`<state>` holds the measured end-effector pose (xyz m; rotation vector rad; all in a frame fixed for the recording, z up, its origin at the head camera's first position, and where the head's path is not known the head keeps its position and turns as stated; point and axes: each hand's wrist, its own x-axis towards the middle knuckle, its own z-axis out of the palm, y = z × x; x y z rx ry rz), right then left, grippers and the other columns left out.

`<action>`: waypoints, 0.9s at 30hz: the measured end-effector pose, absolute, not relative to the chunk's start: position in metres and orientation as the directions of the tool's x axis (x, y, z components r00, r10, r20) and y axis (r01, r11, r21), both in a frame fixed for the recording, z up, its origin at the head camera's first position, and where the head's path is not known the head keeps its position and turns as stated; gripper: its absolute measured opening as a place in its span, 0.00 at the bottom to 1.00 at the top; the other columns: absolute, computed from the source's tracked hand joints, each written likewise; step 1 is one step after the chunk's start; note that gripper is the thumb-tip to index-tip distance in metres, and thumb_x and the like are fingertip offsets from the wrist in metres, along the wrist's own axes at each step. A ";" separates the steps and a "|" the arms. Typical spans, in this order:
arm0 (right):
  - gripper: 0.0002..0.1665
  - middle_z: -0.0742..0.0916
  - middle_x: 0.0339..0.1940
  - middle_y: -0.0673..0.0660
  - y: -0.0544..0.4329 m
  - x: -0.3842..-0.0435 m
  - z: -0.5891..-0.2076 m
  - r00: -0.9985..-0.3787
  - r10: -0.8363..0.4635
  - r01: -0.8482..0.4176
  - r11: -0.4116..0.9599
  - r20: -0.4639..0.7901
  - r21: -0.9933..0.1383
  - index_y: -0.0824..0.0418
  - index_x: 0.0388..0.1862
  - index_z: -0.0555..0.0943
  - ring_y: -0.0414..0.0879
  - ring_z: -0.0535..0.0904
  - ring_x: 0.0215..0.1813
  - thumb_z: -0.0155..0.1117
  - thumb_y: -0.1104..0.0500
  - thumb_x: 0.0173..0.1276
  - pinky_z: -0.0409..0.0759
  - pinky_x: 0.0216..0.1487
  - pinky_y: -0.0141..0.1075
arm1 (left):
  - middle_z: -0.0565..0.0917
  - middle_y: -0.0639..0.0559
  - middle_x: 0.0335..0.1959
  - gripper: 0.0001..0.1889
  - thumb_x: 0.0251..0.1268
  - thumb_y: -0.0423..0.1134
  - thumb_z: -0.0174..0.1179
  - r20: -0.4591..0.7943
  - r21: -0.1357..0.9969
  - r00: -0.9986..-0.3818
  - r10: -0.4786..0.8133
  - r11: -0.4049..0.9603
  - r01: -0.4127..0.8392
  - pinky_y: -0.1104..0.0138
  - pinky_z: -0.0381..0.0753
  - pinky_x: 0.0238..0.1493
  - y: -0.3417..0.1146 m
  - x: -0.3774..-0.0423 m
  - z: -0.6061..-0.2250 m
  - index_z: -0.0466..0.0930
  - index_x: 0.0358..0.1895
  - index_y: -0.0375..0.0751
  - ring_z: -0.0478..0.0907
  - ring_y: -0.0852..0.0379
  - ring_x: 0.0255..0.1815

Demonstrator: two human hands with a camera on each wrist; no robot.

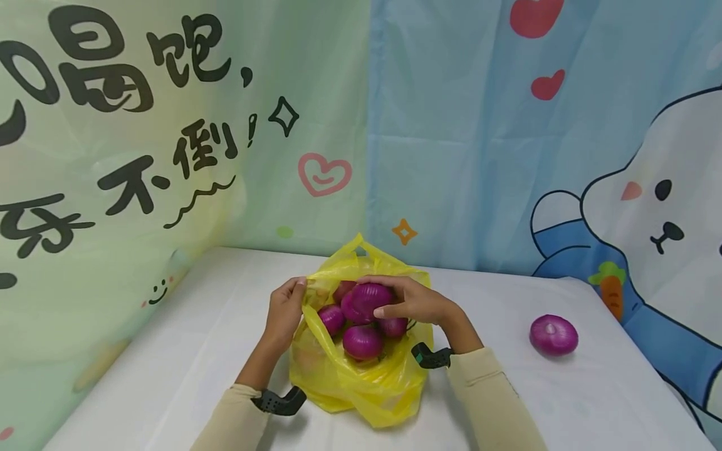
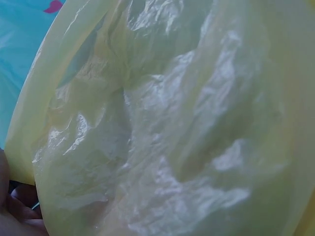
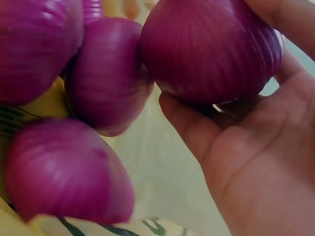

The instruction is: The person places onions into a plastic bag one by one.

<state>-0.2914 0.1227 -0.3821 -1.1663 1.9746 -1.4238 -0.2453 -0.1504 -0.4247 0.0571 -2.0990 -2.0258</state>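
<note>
A yellow plastic bag [image 1: 361,394] stands on the table with its mouth spread, and several red onions [image 1: 363,342] lie inside it. My left hand [image 1: 284,313] pinches the bag's left rim between thumb and fingers. In the left wrist view the bag's film [image 2: 162,123] covers most of the picture, with part of the left hand [image 2: 17,216] at the lower left edge. Over the bag's mouth, my right hand [image 1: 414,300] grips a red onion [image 1: 372,299] from its right side. The right wrist view shows that onion [image 3: 211,49] between thumb and fingers, above other onions [image 3: 71,172].
A single red onion [image 1: 554,335] lies on the white table [image 1: 496,307] to the right of the bag. Behind the table hangs a printed curtain [image 1: 429,138] with hearts, writing and a cartoon bear. Dark wrist devices [image 1: 279,401] sit on both wrists.
</note>
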 end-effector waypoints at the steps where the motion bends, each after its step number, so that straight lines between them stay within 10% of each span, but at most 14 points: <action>1: 0.33 0.77 0.63 0.57 0.121 -0.292 -0.384 -0.549 -0.826 -0.388 0.118 0.126 -0.914 0.54 0.72 0.68 0.53 0.74 0.60 0.63 0.61 0.69 0.77 0.55 0.46 | 0.80 0.42 0.45 0.20 0.78 0.46 0.45 0.137 0.990 -0.974 -0.181 0.051 0.130 0.69 0.79 0.43 -0.150 -0.246 -0.425 0.79 0.53 0.34 0.77 0.52 0.43; 27: 0.41 0.73 0.66 0.50 0.063 -0.284 -0.404 -0.727 -0.682 -0.453 0.387 0.081 -0.803 0.42 0.73 0.65 0.49 0.73 0.61 0.70 0.45 0.63 0.77 0.55 0.48 | 0.80 0.42 0.40 0.21 0.78 0.47 0.46 0.165 0.986 -0.969 -0.186 0.062 0.156 0.70 0.78 0.37 -0.153 -0.246 -0.425 0.80 0.52 0.33 0.76 0.54 0.37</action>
